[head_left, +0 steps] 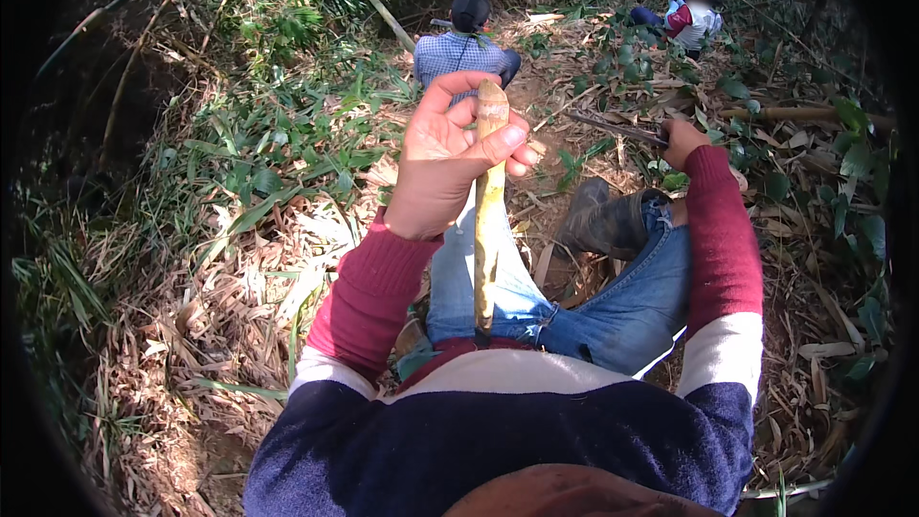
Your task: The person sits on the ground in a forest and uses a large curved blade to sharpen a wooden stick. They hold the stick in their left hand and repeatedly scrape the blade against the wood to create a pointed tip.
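My left hand is raised in front of my chest, its thumb and fingers closed round the upper part of a yellowish bamboo stick. The stick stands nearly upright in the picture. Its top end looks cut to a blunt point, with a pale ring just below, and its lower end reaches down to my waist. Out to the right, my right hand is closed on the handle of a long-bladed knife. The dark blade points left toward the stick, apart from it. Most of the knife's handle is hidden in my fist.
My legs in blue jeans are bent, with a dark muddy boot below the knife. A person in a checked shirt sits ahead; another person sits farther right. Dry leaves cover the ground, with green plants on both sides.
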Motion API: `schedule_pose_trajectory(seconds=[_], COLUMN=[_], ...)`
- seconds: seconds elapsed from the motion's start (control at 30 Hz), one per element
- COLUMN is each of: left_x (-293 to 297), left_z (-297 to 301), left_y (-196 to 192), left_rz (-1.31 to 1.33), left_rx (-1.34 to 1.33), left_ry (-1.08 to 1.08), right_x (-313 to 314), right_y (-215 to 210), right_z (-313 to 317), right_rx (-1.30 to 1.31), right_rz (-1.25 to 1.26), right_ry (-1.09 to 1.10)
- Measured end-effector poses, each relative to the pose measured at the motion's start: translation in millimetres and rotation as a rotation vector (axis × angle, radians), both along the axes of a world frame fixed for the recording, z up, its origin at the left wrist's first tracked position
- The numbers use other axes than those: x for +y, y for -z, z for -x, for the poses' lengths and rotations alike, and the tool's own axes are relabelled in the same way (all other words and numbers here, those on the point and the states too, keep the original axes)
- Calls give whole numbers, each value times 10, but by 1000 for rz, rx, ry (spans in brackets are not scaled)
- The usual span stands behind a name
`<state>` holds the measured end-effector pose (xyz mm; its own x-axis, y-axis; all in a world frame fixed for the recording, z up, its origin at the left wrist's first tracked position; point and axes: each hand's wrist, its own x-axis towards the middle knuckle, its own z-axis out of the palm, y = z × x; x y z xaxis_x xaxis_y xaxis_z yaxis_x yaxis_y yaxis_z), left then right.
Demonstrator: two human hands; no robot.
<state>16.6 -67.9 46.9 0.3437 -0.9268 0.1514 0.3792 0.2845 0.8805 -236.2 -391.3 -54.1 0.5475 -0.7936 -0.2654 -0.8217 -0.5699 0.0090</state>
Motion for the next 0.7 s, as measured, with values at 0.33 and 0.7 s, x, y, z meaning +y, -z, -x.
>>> schedule_pose_trajectory(seconds=[0.33,0.7], left_x=[-150,-141], left_z=[2,-3], left_y=[292,355], left_rz=[22,7], left_rx=[52,199], left_ry=[51,216], right_x=[-56,-154], right_y=[24,139], right_z=[21,38], right_rx=[42,106], right_rz=[-82,-113], right_ry=[21,-21])
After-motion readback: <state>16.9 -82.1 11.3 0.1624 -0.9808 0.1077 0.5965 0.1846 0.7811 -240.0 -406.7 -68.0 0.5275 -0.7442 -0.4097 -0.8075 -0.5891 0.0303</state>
